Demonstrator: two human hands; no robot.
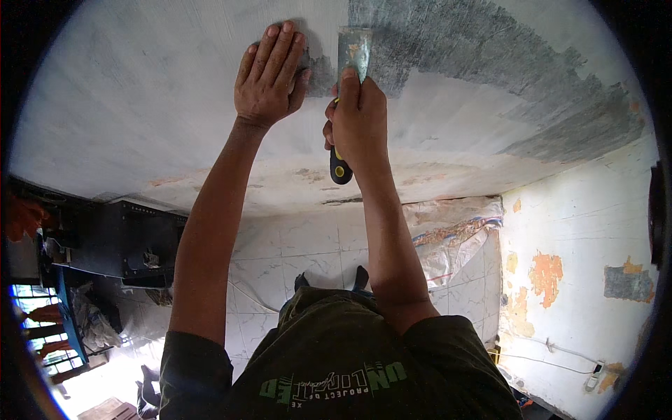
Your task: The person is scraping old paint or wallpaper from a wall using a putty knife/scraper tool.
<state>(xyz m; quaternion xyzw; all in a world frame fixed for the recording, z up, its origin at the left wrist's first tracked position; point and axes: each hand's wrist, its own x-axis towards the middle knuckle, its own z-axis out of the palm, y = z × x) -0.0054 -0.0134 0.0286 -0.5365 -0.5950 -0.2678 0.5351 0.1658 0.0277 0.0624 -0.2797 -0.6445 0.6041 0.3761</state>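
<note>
My right hand grips the black and yellow handle of a putty knife, thumb laid along the base of its blade. The blade points up the wall and lies over a dark grey patch, its tip near that patch's left part. To the left, my left hand rests palm down on the pale wall surface, fingers pointing up and holding no tool. A smaller grey area shows between the two hands. Whether the blade's edge touches the wall cannot be told.
A woven plastic sack lies along the wall's foot on the marbled tile floor. Black cabinet-like equipment stands at the left. The right-hand wall has peeled patches, a cable and a socket. A cable crosses the floor.
</note>
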